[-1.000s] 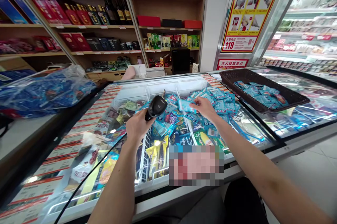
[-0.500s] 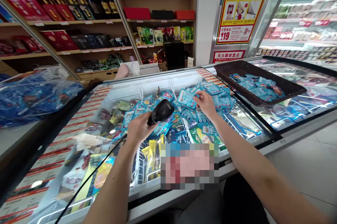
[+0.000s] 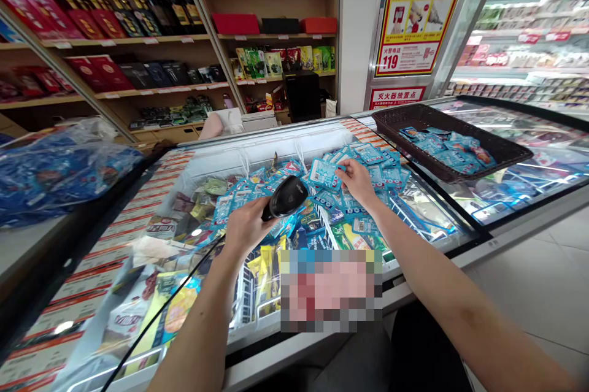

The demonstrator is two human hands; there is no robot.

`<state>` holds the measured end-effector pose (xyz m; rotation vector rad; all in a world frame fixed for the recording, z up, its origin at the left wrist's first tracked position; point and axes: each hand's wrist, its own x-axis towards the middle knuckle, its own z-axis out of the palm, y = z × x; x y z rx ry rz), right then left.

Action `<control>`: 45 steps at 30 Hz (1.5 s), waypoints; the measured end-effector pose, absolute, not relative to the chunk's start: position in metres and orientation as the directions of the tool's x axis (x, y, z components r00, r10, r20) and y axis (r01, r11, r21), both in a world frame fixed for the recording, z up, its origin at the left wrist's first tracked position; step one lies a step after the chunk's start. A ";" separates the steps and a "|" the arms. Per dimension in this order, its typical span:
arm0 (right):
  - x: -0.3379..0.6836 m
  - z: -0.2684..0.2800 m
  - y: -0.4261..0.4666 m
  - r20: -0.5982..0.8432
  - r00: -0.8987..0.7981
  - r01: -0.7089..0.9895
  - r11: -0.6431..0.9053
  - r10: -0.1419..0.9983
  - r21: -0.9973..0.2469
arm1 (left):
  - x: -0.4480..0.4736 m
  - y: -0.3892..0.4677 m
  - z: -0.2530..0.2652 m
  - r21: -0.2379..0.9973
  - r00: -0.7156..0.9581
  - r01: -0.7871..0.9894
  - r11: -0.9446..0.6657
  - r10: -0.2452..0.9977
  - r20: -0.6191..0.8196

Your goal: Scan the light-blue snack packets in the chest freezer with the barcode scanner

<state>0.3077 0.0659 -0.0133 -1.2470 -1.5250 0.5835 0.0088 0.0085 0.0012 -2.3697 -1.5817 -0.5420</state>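
Observation:
My left hand [image 3: 248, 225] is wrapped round the handle of a black barcode scanner [image 3: 286, 197]. Its head points toward the right, and a black cable runs from it down to the lower left. My right hand [image 3: 358, 182] pinches the right edge of a light-blue packet [image 3: 324, 173] with a white barcode label facing up. Beneath and behind that packet lie several like blue packets [image 3: 370, 154], spread over the glass top of a chest freezer [image 3: 294, 134]. More blue packets lie to the left, beyond the scanner.
A dark brown plastic tray [image 3: 506, 165] holding blue packets rests on the freezer at the right. At the left lies a clear bag [image 3: 64, 171] of blue packages. Yellow packs [image 3: 264, 272] stand in a wire basket inside the freezer. Shelves [image 3: 271, 36] line the back.
The scanner in my left hand has shifted slightly to the right, closer to the held packet. My right hand still pinches the same packet, nearly in place. The view has moved a little.

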 end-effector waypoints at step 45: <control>0.320 -0.005 0.049 0.638 0.169 0.926 0.100 0.752 -0.363 | -0.001 0.005 0.015 0.028 0.130 0.983 -0.180 0.801 0.584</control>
